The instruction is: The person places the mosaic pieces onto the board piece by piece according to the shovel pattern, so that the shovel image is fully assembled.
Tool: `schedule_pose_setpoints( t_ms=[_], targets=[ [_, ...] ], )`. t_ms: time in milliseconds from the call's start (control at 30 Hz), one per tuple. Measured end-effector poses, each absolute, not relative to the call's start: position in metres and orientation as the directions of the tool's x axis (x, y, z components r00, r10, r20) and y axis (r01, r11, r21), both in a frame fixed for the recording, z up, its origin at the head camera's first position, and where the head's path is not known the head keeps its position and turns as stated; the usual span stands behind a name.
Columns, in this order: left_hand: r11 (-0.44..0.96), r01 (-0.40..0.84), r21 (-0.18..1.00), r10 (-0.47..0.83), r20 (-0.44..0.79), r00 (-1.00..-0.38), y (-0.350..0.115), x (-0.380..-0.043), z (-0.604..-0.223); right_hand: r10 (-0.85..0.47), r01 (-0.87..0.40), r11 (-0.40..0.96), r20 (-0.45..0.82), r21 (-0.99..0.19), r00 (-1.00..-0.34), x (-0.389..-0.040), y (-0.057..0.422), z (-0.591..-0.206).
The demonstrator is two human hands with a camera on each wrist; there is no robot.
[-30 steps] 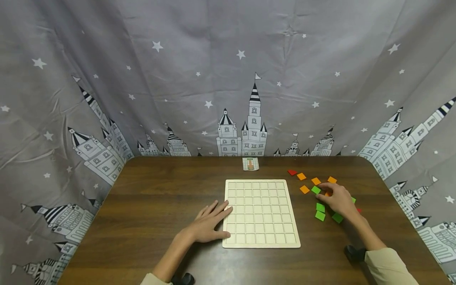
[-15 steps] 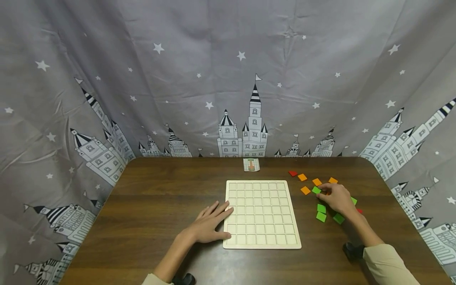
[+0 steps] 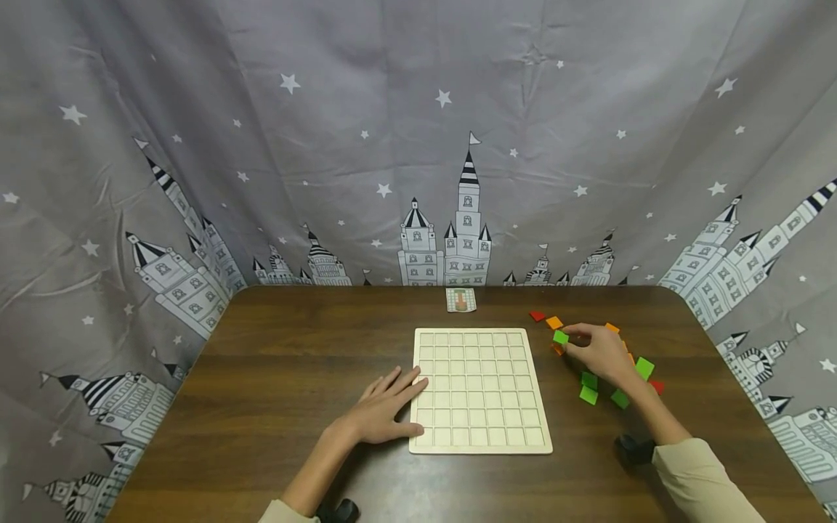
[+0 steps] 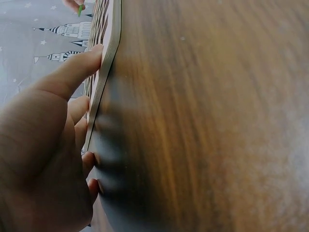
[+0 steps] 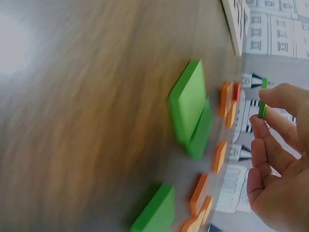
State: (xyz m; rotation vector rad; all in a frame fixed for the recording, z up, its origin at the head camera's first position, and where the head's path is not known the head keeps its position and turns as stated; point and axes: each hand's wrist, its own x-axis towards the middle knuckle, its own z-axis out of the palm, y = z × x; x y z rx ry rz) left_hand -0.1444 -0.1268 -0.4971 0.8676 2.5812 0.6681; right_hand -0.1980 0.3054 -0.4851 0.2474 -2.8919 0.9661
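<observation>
My right hand (image 3: pixel 599 352) pinches a green square tile (image 3: pixel 560 337) between thumb and fingertips, raised above the table among the loose pieces. In the right wrist view the held tile (image 5: pixel 263 98) is seen edge-on, clear of the tabletop. Spread flat, my left hand (image 3: pixel 384 412) rests with its fingertips and thumb on the left edge of a pale wooden grid board (image 3: pixel 479 392). The left wrist view shows the thumb (image 4: pixel 84 65) on top of the board's rim.
Several green tiles (image 3: pixel 588 394), orange tiles (image 3: pixel 554 322) and red pieces (image 3: pixel 537 316) lie on the brown table (image 3: pixel 314 341) right of the board. A small printed card (image 3: pixel 461 300) lies behind the board. A grey castle-print curtain (image 3: pixel 340 167) hangs at the back.
My right hand has lifted the green tile off the table and moved it left toward the board. The left hand stays in place on the board's edge.
</observation>
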Motion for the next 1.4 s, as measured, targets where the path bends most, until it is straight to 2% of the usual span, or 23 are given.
schedule_pose_setpoints(
  t_ms=[933, 1400],
  targets=[
    [0.710, 0.481, 0.515, 0.632, -0.164, -0.758, -0.128, -0.145, -0.499, -0.297, -0.253, 0.636, 0.071, -0.729, -0.952, -0.241, 0.216, -0.493],
    [0.722, 0.475, 0.503, 0.626, -0.185, -0.757, -0.127, -0.146, -0.496, -0.364, -0.317, 0.674, 0.074, -0.667, -0.928, -0.248, 0.199, -0.499]
  ],
)
